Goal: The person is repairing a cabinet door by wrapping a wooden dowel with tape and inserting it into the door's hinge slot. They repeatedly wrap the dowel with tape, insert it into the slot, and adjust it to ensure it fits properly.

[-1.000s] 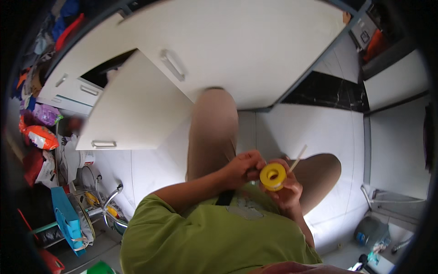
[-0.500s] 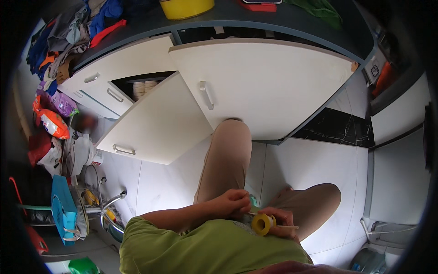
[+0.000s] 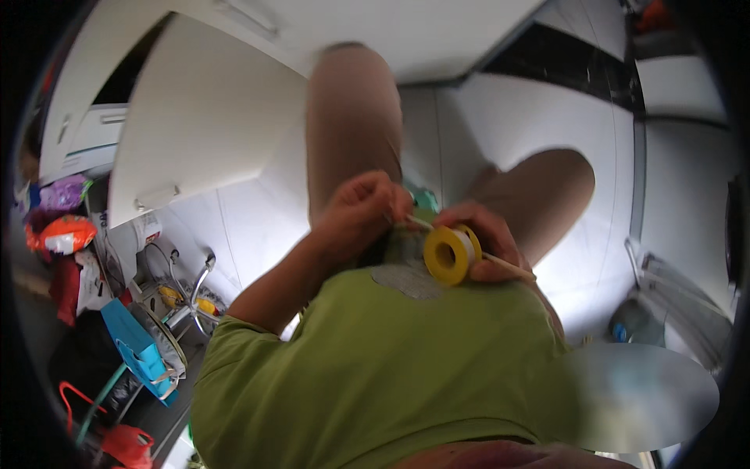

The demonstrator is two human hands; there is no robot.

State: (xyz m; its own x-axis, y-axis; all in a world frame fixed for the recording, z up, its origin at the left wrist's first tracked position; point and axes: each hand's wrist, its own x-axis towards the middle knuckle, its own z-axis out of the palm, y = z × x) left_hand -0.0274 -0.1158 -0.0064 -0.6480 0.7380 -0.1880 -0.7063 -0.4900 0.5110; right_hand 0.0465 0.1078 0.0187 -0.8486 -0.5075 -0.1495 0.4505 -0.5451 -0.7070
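Observation:
My left hand point(image 3: 367, 205) is closed, its fingertips pinching one end of a thin pale stick point(image 3: 419, 223). My right hand point(image 3: 491, 234) curls around a yellow spool point(image 3: 448, 275) with white tape wound on it. The stick runs behind the spool and comes out past the right fingers, slanting down to the right. Both hands are just in front of my green shirt point(image 3: 375, 336), above my lap. Between them, further off, a small teal-green thing point(image 3: 424, 199) shows, too partly hidden to name.
White cabinet doors point(image 3: 211, 102) stand ajar ahead, one hanging over the pale tiled floor point(image 3: 266, 211). On the left are a chrome-legged stool or chair point(image 3: 191, 301), a blue box point(image 3: 137, 332) and an orange packet point(image 3: 62, 234). Grey panels point(image 3: 683, 180) rise at the right.
The view has tipped downward, so the countertop is out of sight and my hands appear higher. My hold on the stick and the yellow spool stays much the same.

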